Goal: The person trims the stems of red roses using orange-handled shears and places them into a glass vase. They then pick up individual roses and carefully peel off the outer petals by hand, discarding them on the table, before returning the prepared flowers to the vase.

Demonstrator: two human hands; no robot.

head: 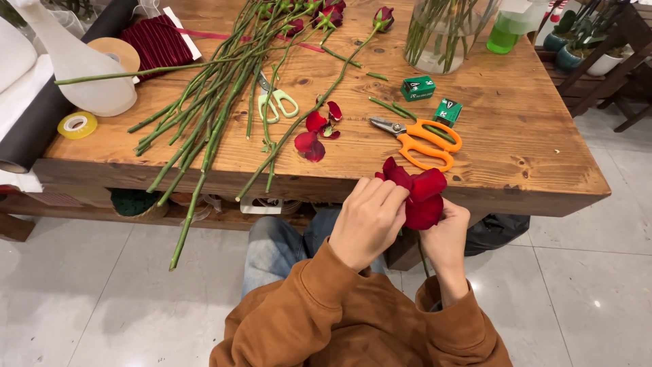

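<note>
Both hands close on the red rose bloom [422, 197] — left hand [368, 221] pinching outer petals, right hand [445, 238] gripping beneath the head — light, soft, easily bruised, best held by its stiffer stem.

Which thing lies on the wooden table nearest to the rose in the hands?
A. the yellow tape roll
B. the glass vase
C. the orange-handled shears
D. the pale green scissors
C: the orange-handled shears lie just above the red rose that the left hand and right hand hold at the wooden table edge.
</note>
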